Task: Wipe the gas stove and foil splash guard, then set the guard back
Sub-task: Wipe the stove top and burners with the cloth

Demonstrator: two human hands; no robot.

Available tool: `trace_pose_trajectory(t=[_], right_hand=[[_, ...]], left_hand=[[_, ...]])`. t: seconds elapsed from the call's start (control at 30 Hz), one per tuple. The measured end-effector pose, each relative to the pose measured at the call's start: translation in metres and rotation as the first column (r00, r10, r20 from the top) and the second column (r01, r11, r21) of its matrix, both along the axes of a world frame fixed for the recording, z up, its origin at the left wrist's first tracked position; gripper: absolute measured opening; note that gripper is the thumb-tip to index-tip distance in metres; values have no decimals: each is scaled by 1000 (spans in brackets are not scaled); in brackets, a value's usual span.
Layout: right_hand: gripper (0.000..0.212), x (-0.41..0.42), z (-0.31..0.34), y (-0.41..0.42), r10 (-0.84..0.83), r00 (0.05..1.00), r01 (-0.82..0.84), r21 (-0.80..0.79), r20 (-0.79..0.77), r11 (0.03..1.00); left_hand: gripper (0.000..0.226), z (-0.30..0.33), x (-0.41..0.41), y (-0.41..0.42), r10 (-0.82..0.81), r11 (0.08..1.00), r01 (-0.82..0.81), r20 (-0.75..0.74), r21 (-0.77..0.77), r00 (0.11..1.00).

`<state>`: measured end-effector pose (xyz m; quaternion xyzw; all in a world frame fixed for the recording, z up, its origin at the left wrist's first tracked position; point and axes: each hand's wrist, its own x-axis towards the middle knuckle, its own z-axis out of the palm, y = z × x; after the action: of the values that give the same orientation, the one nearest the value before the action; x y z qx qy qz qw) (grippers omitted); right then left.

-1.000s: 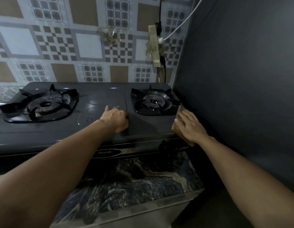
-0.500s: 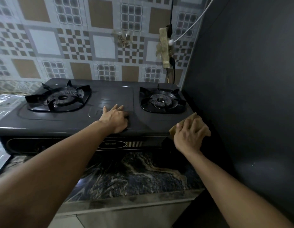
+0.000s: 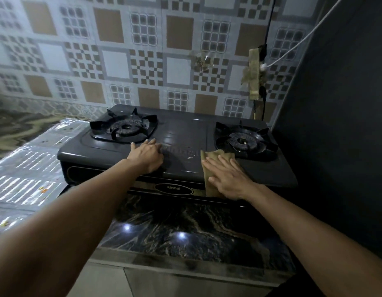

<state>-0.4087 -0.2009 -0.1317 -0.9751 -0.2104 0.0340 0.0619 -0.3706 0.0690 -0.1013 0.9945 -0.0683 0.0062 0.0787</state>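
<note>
A dark two-burner gas stove (image 3: 181,129) stands on a marble counter. My left hand (image 3: 146,154) rests flat on the stove top near its front middle, holding nothing. My right hand (image 3: 227,175) presses a tan cloth (image 3: 209,159) flat on the stove top in front of the right burner (image 3: 243,141); the cloth hangs a little over the front edge. The left burner (image 3: 124,127) is uncovered. The foil splash guard (image 3: 25,168) lies flat on the counter to the left of the stove, with small food specks on it.
A dark wall (image 3: 335,125) rises right beside the stove's right end. The patterned tile wall (image 3: 121,61) behind carries a taped socket (image 3: 254,76) with cables. The marble counter's (image 3: 185,228) front strip lies below the stove.
My right hand has carried the cloth from the stove's right front corner leftward onto the top in front of the right burner. My left hand stayed put. The view shifted, revealing the foil guard.
</note>
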Motion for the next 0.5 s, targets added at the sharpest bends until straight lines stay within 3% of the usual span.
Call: trace_pose_trajectory(t=[0.13, 0.27, 0.43, 0.5], right_hand=[[55, 17, 3, 41, 114, 993, -114, 13, -12, 993], [55, 35, 7, 87, 207, 978, -207, 6, -31, 978], [55, 52, 6, 143, 322, 947, -322, -10, -22, 947], [56, 59, 5, 164, 372, 928, -372, -19, -6, 928]], left_hand=[[44, -1, -4, 53, 183, 982, -182, 42, -43, 982], [52, 3, -12, 106, 401, 909, -394, 35, -134, 915], [54, -7, -24, 169, 637, 702, -609, -57, -368, 769], [38, -9, -28, 186, 653, 593, -605, -123, -531, 748]])
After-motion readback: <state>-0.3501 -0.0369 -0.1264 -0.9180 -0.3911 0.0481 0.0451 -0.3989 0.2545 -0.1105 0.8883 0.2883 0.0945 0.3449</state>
